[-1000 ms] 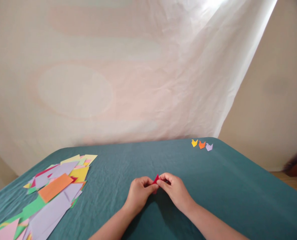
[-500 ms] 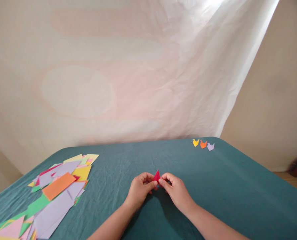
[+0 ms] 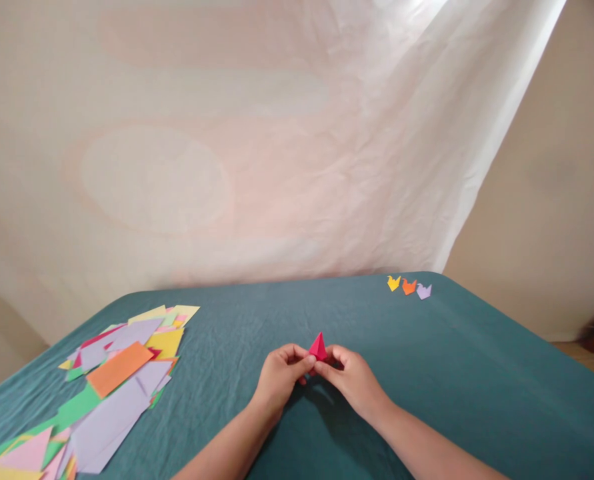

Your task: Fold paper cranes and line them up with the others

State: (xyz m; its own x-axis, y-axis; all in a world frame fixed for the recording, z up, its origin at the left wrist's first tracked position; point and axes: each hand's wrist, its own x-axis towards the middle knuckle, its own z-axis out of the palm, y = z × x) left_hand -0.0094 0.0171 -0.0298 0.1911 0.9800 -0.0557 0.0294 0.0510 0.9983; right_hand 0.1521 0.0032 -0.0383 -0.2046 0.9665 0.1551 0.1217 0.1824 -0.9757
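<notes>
A small folded red paper piece (image 3: 318,347) points upward between my two hands, just above the teal tablecloth (image 3: 477,373). My left hand (image 3: 280,381) pinches its left side with curled fingers. On its right side my right hand (image 3: 353,381) pinches it with thumb and fingertips. Both hands hover near the middle of the table, touching each other at the paper.
A loose pile of coloured paper sheets (image 3: 107,380) lies at the table's left. Three small folded paper figures sit in a row at the far right edge: yellow (image 3: 393,283), orange (image 3: 409,287), lilac (image 3: 423,291). A white cloth backdrop (image 3: 257,147) hangs behind.
The red paper has risen and now stands out more clearly above my fingers. Both hands stayed at the same spot, fingers shifting slightly.
</notes>
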